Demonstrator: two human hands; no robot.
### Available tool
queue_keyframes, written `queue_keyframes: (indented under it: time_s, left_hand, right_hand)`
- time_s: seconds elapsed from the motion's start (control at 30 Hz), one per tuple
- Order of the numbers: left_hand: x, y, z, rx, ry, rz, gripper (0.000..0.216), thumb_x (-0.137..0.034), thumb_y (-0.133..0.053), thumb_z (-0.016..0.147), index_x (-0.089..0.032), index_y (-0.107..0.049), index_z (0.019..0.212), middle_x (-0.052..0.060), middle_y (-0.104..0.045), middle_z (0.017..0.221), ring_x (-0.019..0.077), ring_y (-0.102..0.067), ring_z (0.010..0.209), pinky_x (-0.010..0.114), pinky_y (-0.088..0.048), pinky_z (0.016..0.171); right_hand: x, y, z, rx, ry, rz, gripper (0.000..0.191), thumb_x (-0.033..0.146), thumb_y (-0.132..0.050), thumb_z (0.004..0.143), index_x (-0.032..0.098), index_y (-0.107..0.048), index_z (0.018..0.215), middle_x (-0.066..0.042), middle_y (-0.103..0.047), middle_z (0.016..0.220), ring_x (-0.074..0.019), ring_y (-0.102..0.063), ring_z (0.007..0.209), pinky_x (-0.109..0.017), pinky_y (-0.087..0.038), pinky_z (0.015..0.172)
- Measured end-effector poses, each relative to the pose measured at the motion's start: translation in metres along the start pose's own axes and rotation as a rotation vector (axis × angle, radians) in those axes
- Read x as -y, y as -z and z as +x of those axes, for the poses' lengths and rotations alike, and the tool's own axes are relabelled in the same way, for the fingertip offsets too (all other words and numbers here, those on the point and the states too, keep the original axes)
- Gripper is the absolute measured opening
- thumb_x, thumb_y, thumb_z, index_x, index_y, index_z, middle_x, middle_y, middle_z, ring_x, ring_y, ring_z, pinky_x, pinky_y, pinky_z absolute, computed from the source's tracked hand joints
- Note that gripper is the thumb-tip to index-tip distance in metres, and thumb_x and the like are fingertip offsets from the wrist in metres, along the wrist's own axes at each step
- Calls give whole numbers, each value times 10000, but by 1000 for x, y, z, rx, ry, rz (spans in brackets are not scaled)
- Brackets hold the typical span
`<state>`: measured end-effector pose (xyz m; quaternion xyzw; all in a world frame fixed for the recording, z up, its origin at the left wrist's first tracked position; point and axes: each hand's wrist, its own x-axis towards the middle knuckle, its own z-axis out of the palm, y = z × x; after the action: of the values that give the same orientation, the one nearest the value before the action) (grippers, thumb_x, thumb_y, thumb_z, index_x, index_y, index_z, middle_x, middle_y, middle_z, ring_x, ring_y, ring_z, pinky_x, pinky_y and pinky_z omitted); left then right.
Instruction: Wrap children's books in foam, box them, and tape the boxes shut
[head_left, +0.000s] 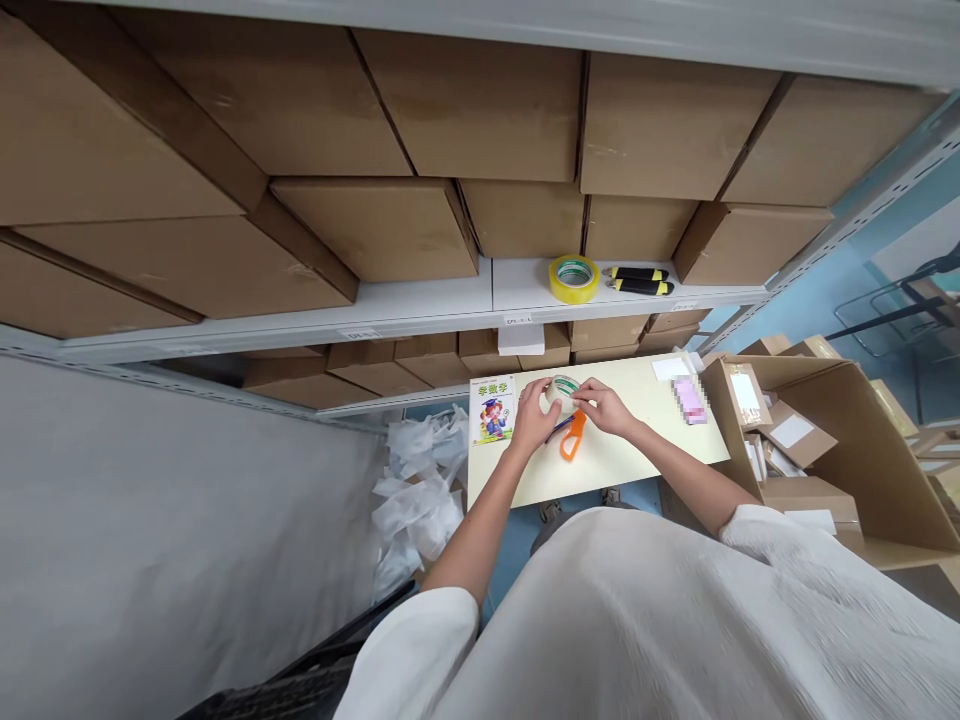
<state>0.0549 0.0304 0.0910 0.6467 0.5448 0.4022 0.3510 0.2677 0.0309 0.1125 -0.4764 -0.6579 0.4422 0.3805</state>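
Both my hands meet over a pale yellow table. My left hand curls round a roll of clear tape. My right hand pinches at the roll's edge from the right side. Orange-handled scissors lie on the table just under my hands. A small children's book with a cartoon cover lies flat to the left of my left hand.
A shelf above holds a yellow tape roll and two black-and-yellow cutters among several brown cartons. An open carton with packages stands at the right. Crumpled white plastic lies left of the table. A pink item rests on the table's far right.
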Motion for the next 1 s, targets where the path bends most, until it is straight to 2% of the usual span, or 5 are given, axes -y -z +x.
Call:
queue_keyframes:
  time_s: [0.43,0.6,0.73,0.87,1.0]
  left_hand:
    - [-1,24,6,-244,41,-81,317,-247,-665,875,-254,-663,1192,80,-680,1231,204,-666,956,361,-539,875]
    - [17,15,17,-396,278,-229,349,-315,-609,930,-258,-618,1274,113,-691,1339,239,-688,1116,388,-541,966]
    - [25,11,29,-262,425,-443,360,-372,-531,971,-262,-642,1296,95,-791,1216,266,-722,1196,437,-545,983]
    - [18,7,25,-204,366,-419,388,-467,-435,1018,-236,-733,1114,66,-813,902,252,-748,1093,427,-546,1000]
    - [7,-2,15,-120,248,-366,226,-418,-614,940,-239,-750,960,71,-814,989,249,-744,1025,417,-558,999]
  right_hand:
    - [3,-7,15,-72,1,-146,237,471,-701,984,289,-849,1017,-76,-635,1012,-256,-623,939,-440,-536,952]
    - [2,-4,15,-87,2,-121,235,487,-715,978,292,-843,1004,-81,-644,1040,-270,-629,991,-447,-524,990]
    - [1,-5,13,-54,36,-137,235,481,-710,985,292,-843,1027,-89,-652,1066,-272,-629,999,-454,-527,994]
    - [-3,-4,11,-46,61,-223,233,428,-658,1022,286,-841,1050,-102,-654,1070,-279,-627,994,-463,-518,987]
    - [-6,-3,11,-38,109,-341,215,375,-638,1039,294,-837,1056,-105,-658,1066,-290,-620,1030,-455,-506,991]
